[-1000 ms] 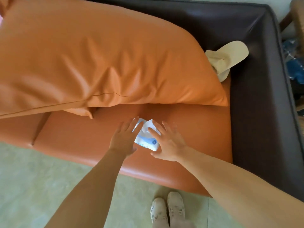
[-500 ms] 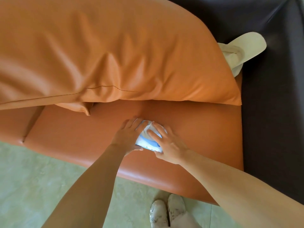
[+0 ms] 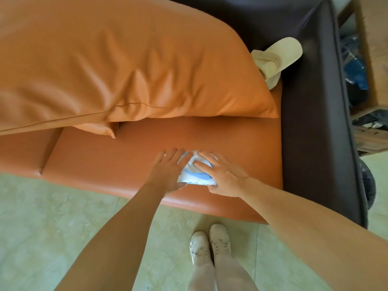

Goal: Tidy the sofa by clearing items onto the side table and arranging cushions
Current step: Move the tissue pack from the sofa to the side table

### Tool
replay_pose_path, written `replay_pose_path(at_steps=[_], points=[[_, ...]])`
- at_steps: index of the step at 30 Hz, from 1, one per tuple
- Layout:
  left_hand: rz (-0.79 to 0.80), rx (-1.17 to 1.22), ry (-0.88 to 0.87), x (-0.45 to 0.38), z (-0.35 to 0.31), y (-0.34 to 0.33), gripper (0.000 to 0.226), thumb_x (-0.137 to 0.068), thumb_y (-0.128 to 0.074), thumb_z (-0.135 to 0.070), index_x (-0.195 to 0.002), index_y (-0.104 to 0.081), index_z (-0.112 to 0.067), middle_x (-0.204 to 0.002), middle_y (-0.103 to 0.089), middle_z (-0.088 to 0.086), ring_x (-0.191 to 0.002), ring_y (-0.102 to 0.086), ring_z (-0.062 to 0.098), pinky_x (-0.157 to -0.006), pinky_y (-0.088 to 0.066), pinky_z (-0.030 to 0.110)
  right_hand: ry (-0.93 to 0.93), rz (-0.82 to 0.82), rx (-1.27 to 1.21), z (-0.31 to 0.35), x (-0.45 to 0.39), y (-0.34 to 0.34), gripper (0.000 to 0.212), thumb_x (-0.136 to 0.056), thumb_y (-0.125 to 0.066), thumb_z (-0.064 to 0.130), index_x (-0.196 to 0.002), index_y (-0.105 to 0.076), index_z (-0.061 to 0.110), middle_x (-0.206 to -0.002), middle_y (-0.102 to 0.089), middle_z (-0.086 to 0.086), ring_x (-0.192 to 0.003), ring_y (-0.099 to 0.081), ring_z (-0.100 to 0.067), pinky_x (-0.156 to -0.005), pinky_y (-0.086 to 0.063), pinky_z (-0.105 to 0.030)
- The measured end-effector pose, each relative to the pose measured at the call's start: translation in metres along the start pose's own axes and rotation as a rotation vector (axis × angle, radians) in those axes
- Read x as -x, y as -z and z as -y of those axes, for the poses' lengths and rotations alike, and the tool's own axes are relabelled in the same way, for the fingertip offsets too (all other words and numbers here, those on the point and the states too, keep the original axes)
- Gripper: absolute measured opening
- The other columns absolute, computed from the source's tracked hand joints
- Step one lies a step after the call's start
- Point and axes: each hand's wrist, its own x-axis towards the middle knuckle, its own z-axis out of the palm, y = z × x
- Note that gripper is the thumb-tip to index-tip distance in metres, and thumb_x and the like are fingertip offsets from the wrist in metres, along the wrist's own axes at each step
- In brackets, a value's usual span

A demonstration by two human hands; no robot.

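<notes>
Both hands are on a small white and blue soft packet that sits on the orange sofa seat, close to the front edge. The left hand lies against the packet's left side with fingers mostly straight, thumb tucked down by the bottom corner. The right hand covers the right side, fingers spread and laid over the top. So it's squeezed between 2 fairly flat hands, not really wrapped in a fist. The packet looks crinkly, plastic-ish, bunched at the top; can't read what's in it.

Behind that, a big orange cushion lies tilted across the back of the seat, smooth leather-look with creases and a stitched seam. A cream slipper is wedged between the cushion's right corner and the dark brown armrest, sole facing up.

To the right of the armrest there's a wooden side table with some blue stuff underneath, too blurry to name. The floor is pale greenish glossy tile, and the person's 2 white shoes are standing right in front of the sofa.
</notes>
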Motion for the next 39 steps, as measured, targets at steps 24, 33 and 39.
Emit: replay_pose_path(at_steps=[24,33,39], points=[[-0.18,-0.12,-0.234,-0.178,-0.174,0.278,0.085,-0.079,-0.062,-0.064,-0.148,-0.036,-0.021,-0.144,-0.045,0.004,-0.131,-0.041,0.025,-0.106,-0.029,0.04,-0.129,-0.322,-0.039,-0.181,0.198,0.23,0.078,-0.073,-0.068,0.028,-0.142,-0.03,0.03,-0.153,-0.017,0.005,-0.135,-0.022,-0.021,-0.086,-0.053,-0.037],[-0.213,-0.094,-0.271,-0.274,-0.265,0.315,0.082,-0.084,-0.056,-0.064,-0.15,-0.03,-0.022,-0.148,-0.038,0.002,-0.135,-0.035,0.025,-0.109,-0.027,0.042,-0.156,-0.358,-0.024,-0.286,0.273,0.278,0.07,-0.081,-0.068,0.034,-0.143,-0.037,0.022,-0.154,-0.024,-0.004,-0.135,-0.028,-0.027,-0.105,-0.039,-0.045],[-0.218,-0.085,-0.303,-0.336,-0.291,0.325,0.081,-0.086,-0.053,-0.065,-0.151,-0.027,-0.023,-0.15,-0.035,0.0,-0.136,-0.031,0.023,-0.11,-0.027,0.041,-0.195,-0.39,0.005,-0.342,0.289,0.292,0.065,-0.085,-0.063,0.04,-0.143,-0.037,0.024,-0.154,-0.025,-0.003,-0.134,-0.03,-0.027,-0.106,-0.037,-0.046]])
